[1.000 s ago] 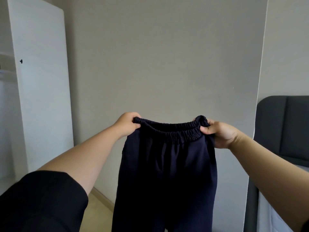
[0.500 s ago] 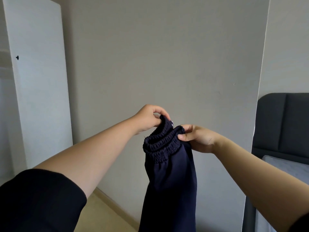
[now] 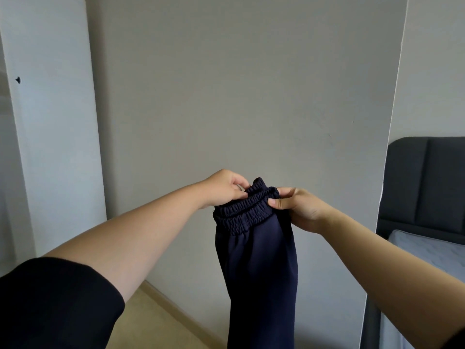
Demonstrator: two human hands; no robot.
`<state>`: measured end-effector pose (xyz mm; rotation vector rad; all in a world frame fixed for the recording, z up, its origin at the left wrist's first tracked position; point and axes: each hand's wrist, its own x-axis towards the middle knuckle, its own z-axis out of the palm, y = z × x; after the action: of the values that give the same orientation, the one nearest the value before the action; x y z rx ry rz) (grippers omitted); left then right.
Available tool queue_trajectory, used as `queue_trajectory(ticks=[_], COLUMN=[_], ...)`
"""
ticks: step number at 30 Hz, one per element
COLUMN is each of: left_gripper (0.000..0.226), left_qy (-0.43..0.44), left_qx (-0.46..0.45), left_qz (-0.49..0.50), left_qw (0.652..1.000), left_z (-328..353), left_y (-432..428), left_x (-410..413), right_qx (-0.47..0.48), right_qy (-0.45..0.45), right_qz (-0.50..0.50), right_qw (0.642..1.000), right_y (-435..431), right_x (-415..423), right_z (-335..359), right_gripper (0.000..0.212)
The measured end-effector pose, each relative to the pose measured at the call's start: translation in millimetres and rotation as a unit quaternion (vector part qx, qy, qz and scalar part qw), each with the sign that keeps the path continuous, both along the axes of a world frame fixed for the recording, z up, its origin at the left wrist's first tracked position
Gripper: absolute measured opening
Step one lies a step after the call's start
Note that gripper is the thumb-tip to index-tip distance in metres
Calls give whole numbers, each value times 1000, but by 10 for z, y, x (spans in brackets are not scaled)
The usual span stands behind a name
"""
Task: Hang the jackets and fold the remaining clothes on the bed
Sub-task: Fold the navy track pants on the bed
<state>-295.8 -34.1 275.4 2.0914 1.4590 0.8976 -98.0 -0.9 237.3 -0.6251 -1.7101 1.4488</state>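
Observation:
Dark navy trousers (image 3: 256, 268) with an elastic waistband hang in the air in front of me, folded lengthwise so the two halves of the waistband lie together. My left hand (image 3: 224, 188) pinches the waistband at its far upper end. My right hand (image 3: 297, 207) grips the same bunched waistband from the right, thumb on the near side. The legs drop out of the bottom of the view. The bed (image 3: 432, 250) shows at the right edge, with its grey mattress partly in sight.
A dark padded headboard (image 3: 425, 182) stands at the right behind a wall corner. A white wardrobe door (image 3: 50, 122) stands open at the left. A plain grey wall fills the middle, with pale wooden floor (image 3: 161, 321) below.
One second ago the waistband was stretched wide between both hands. The hands have since come together, folding the trousers in half lengthwise, and both now hold the bunched waistband.

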Motion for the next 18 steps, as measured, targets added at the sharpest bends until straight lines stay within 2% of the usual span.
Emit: queue_trajectory(ticks=[4,6,9,12,15,18], left_gripper=[27,26,18,28,49,39], left_qy=[67,85,67,27,81,-23], left_qx=[6,12,48,6,-14,24], left_qz=[-10,-10,10,-11,15,45], left_qw=[998,996,997,1000,997,998], left_z=[21,27,37,36,41,115], left_y=[7,13,39,51,105,154], left_x=[95,128,154,145,117,94], right_qx=[3,0,-8,-19,-10,5], right_qy=[-7,-1,35,90,107,107], right_qz=[21,7,-65,-159,-211,-251], right_qw=[1000,1000,997,983,972,962], right_y=[-10,-6,5,26,34,68], right_x=[61,74,57,21,-10,-6], right_z=[23,23,11,20,89,223], right_gripper=[19,17,16,16,18,26])
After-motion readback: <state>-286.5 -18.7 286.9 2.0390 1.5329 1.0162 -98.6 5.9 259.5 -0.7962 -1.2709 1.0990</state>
